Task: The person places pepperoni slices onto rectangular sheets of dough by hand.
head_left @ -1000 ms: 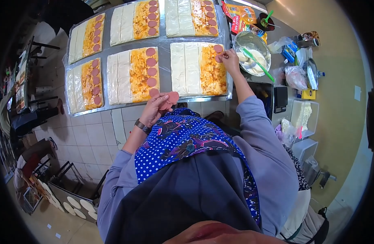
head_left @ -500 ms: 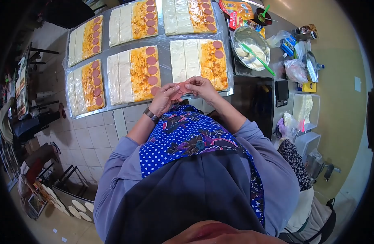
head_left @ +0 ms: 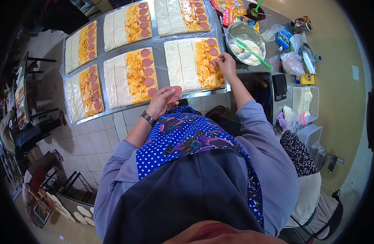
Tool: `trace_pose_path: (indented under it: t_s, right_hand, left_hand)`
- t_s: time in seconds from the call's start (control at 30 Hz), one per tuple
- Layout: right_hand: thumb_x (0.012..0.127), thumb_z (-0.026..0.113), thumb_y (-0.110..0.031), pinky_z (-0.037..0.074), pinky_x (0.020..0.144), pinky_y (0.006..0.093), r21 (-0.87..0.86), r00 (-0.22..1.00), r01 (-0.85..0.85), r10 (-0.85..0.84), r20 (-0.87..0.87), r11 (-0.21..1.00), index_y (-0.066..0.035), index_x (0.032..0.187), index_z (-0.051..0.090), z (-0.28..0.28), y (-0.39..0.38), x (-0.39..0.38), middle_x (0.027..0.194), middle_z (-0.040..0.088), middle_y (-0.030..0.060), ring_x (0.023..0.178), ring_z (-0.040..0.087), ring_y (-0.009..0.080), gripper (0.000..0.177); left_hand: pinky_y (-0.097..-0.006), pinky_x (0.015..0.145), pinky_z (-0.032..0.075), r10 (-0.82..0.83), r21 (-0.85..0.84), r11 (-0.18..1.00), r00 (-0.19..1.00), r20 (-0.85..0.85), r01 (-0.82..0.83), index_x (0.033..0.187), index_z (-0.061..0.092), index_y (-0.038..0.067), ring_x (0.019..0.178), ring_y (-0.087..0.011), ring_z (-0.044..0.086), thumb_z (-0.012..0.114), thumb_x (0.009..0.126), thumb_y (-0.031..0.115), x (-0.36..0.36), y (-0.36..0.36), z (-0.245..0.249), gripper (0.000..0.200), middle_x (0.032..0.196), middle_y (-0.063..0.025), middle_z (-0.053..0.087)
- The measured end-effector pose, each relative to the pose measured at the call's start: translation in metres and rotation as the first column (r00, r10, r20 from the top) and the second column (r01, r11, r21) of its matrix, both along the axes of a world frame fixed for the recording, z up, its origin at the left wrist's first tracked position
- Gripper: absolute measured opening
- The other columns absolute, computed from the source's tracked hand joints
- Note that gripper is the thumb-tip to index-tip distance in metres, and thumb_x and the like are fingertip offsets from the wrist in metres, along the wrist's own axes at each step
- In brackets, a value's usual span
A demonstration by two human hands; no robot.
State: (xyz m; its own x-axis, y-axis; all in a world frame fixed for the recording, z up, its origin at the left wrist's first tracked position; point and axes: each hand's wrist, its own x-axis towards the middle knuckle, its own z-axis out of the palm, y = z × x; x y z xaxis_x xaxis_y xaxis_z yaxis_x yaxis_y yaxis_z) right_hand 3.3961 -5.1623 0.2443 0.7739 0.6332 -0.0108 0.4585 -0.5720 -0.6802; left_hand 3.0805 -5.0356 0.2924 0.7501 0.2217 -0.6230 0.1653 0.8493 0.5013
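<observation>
My left hand [head_left: 162, 101] hovers at the near edge of the steel table [head_left: 160, 67] and holds a small stack of pink sausage slices [head_left: 177, 91]. My right hand [head_left: 224, 63] reaches over the nearest dough sheet [head_left: 193, 64] and presses a sausage slice [head_left: 214, 62] onto its cheese-covered right strip, below two slices lying there. Beside it, another dough sheet [head_left: 130, 76] carries a full column of slices.
Several more topped dough sheets [head_left: 83, 83] cover the plastic-lined table. A steel bowl [head_left: 244, 38] with a green spatula [head_left: 256, 55], snack packets [head_left: 231, 14], bags, a black scale [head_left: 281, 84] and a white tub [head_left: 304, 106] sit to the right. Tiled floor lies below.
My right hand took a slice from the stack in my left hand and carried it back out onto the nearest dough sheet. My left hand stayed near the table edge.
</observation>
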Motion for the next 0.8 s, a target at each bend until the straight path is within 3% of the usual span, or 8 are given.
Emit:
trace_pose_path:
  t_s: [0.07,0.17,0.4,0.47,0.53,0.6,0.73,0.8]
  right_hand:
    - [0.074,0.072,-0.008,0.048,0.064,0.0314,-0.022,0.99,-0.009,0.012,0.137,1.0,-0.001,0.086,0.06,-0.003,0.001,0.0,0.075,0.057,0.0089,0.066,0.057,0.0193,0.019]
    - [0.073,0.072,-0.009,0.048,0.064,0.0337,-0.032,0.984,-0.011,0.016,0.178,0.999,-0.001,0.083,0.059,-0.005,0.002,0.0,0.077,0.056,0.0101,0.068,0.057,0.0227,0.018]
    - [0.077,0.07,-0.013,0.048,0.066,0.0327,-0.03,0.96,-0.006,0.015,0.28,1.0,-0.003,0.087,0.061,0.004,0.008,-0.019,0.081,0.058,0.0087,0.073,0.059,0.0213,0.016]
    - [0.08,0.07,-0.019,0.048,0.068,0.0291,0.176,0.985,-0.114,0.134,-0.107,0.978,-0.004,0.092,0.063,0.02,0.012,-0.049,0.084,0.062,0.0062,0.074,0.059,0.0156,0.02]
    - [0.081,0.07,-0.02,0.047,0.069,0.0267,0.266,0.817,-0.264,0.362,-0.449,0.927,-0.004,0.096,0.065,0.02,0.012,-0.086,0.084,0.064,0.0036,0.075,0.058,0.011,0.022]
    - [0.082,0.07,-0.016,0.047,0.067,0.0254,0.274,0.684,-0.295,0.402,-0.609,0.915,-0.004,0.096,0.065,0.061,0.009,-0.132,0.083,0.064,0.0021,0.074,0.058,0.0096,0.019]
    - [0.082,0.068,-0.011,0.046,0.066,0.0226,0.32,0.616,-0.186,0.364,-0.698,0.929,-0.004,0.095,0.065,0.043,0.0,-0.148,0.081,0.064,0.0017,0.072,0.057,0.0085,0.015]
    - [0.082,0.068,-0.008,0.047,0.067,0.0212,0.237,0.58,-0.083,0.24,-0.778,0.968,-0.002,0.094,0.064,0.049,-0.005,-0.134,0.082,0.065,0.0023,0.073,0.059,0.0078,0.014]
  left_hand:
    - [-0.0289,0.065,0.055,-0.003,0.004,1.0,1.0,-0.002,0.003,0.114,0.054,-0.002,0.09,-0.0192,0.064,0.056,0.093,0.016,0.0,0.0,0.002,0.028,0.101,-0.0118,0.063]
    - [-0.0291,0.065,0.055,-0.011,-0.002,1.0,1.0,0.007,0.011,0.115,0.054,-0.002,0.09,-0.0194,0.064,0.056,0.093,0.017,0.0,0.0,-0.001,0.029,0.102,-0.0117,0.062]
    - [-0.0296,0.065,0.055,-0.024,-0.042,0.999,0.999,0.048,0.026,0.115,0.054,-0.001,0.092,-0.0207,0.064,0.056,0.093,0.018,0.004,0.0,-0.001,0.029,0.104,-0.0111,0.062]
    - [-0.0297,0.068,0.055,-0.045,-0.029,0.998,0.997,0.056,0.047,0.116,0.053,0.0,0.093,-0.0199,0.064,0.055,0.093,0.019,0.004,0.001,-0.002,0.029,0.104,-0.0107,0.062]
    - [-0.0297,0.07,0.054,-0.075,-0.021,0.997,0.995,0.067,0.077,0.117,0.053,0.002,0.095,-0.0191,0.064,0.054,0.094,0.02,0.007,0.001,-0.004,0.029,0.104,-0.0103,0.062]
    - [-0.0322,0.074,0.054,-0.096,-0.027,0.995,0.992,0.086,0.098,0.116,0.053,0.002,0.095,-0.0194,0.063,0.054,0.094,0.02,0.01,0.0,-0.007,0.029,0.103,-0.0095,0.063]
    - [-0.0347,0.079,0.053,-0.14,-0.044,0.988,0.985,0.103,0.145,0.118,0.052,0.001,0.097,-0.0203,0.062,0.053,0.094,0.02,0.014,-0.003,-0.012,0.03,0.105,-0.0104,0.061]
    - [-0.0381,0.086,0.051,-0.156,-0.066,0.983,0.973,0.168,0.169,0.124,0.046,-0.001,0.105,-0.0239,0.058,0.051,0.094,0.015,0.015,-0.003,-0.012,0.034,0.115,-0.0145,0.056]
